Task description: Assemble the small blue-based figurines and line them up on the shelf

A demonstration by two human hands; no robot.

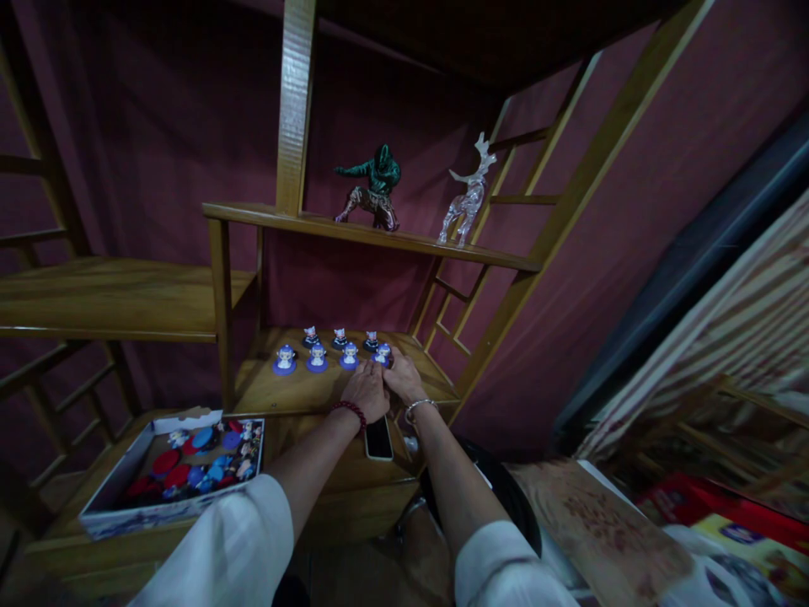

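Observation:
At the right end of the front row, a small purple-and-white figurine [383, 354] stands on a round purple base. My right hand [404, 379] closes on its right side with the fingertips. From the front left, my left hand [365, 392] has its fingers curled in at the base, its fingertips partly hidden. Beside them in the same row is another figurine [349, 356] of that kind, with more to its left. Behind this row sit three dark-based figurines, the nearest dark-based figurine [371, 341] just beyond my hands.
An open box [85, 514] of figurines and red and blue discs is at lower left. A phone [379, 440] lies below my hands. Above, the shelf board [284, 221] carries a crouching figure [376, 190] and a clear deer [466, 202]. A slanted post [506, 337] bounds the right.

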